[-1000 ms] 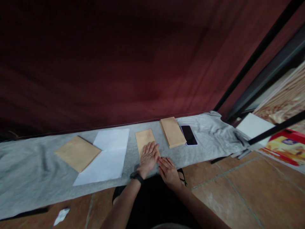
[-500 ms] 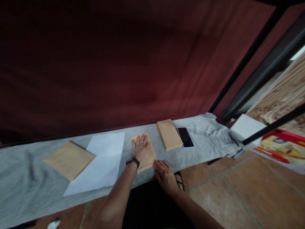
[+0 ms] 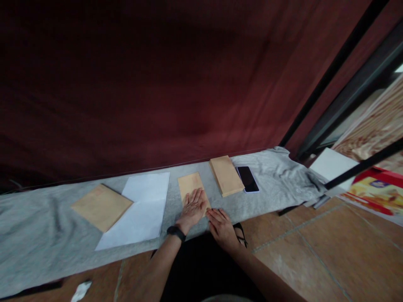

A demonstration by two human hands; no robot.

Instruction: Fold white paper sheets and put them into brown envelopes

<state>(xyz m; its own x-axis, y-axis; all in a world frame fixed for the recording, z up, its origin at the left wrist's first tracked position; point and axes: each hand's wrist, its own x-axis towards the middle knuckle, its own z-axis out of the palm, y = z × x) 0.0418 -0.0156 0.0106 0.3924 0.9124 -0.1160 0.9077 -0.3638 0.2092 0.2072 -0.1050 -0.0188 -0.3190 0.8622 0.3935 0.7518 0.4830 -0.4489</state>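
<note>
A brown paper envelope (image 3: 190, 182) lies on the grey cloth. My left hand (image 3: 194, 206), with a black band at the wrist, rests flat over its near half, fingers stretched out. At the envelope's near right corner lies my right hand (image 3: 221, 226), palm down with its fingers extended; the fingertips touch or nearly touch the corner. To the right sits a stack of brown envelopes (image 3: 227, 175). Another brown envelope or small stack (image 3: 102, 207) lies turned at the left, partly over white paper sheets (image 3: 146, 212).
A phone (image 3: 248, 179) lies beside the envelope stack on the grey cloth (image 3: 277, 184). Dark red fabric (image 3: 176, 84) hangs behind. Black metal bars (image 3: 333, 73), a white box (image 3: 332, 167) and a red printed box (image 3: 378, 191) stand right. Tiled floor (image 3: 302, 260) shows below.
My left hand has slid from the envelope's far part down to its near part. The right hand remains at the near corner. The view has shifted slightly.
</note>
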